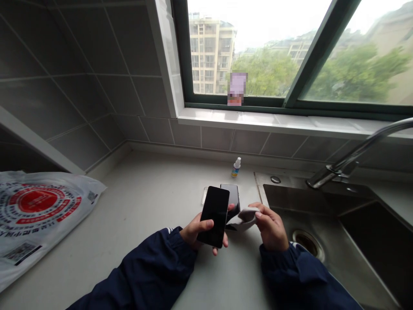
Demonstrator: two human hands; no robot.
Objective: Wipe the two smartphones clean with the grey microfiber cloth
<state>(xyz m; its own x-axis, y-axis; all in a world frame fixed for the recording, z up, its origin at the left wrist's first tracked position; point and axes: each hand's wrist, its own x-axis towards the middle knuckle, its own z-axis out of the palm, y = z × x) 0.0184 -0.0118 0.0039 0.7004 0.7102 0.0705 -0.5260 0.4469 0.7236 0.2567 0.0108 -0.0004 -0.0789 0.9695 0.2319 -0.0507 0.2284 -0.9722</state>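
Observation:
My left hand (196,232) is closed around a black smartphone (214,215), holding it screen-up above the pale countertop (145,215). My right hand (270,228) pinches a small grey-white cloth (247,215) right beside the phone's right edge. A second dark phone (232,196) lies flat on the counter just behind the held one, with a clear case or film (205,194) at its left. A small spray bottle (236,167) with a white cap stands upright near the back wall.
A steel sink (322,228) with a drain (306,242) lies to the right, its faucet (355,155) arching over it. A white plastic bag (35,215) with red print covers the counter's left. Grey tiled walls and a window sill (258,120) close the back.

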